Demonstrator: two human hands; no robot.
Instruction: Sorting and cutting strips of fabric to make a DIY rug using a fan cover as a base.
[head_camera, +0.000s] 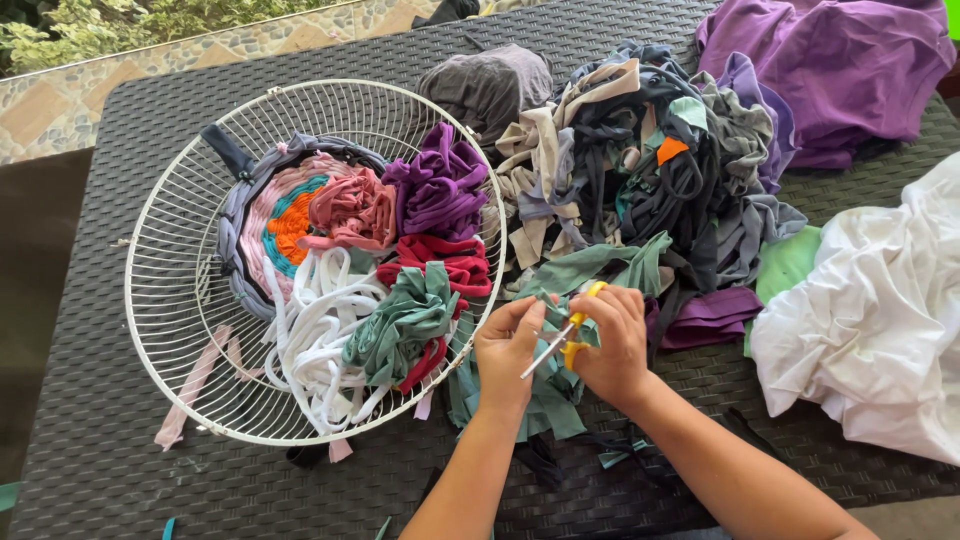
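While our right hand (612, 345) works the yellow scissors (572, 333) just beside the wire basket (170, 230), our left hand (507, 345) should pinch the green cloth (560, 275) taut for a clean cut.

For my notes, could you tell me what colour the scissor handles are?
Yellow; the scissors show best in the head view, in the right hand.

No packages, labels, signs, screens.

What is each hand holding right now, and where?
Right hand holds yellow-handled scissors by the handle loops. Left hand pinches the green fabric strip beside the blades.
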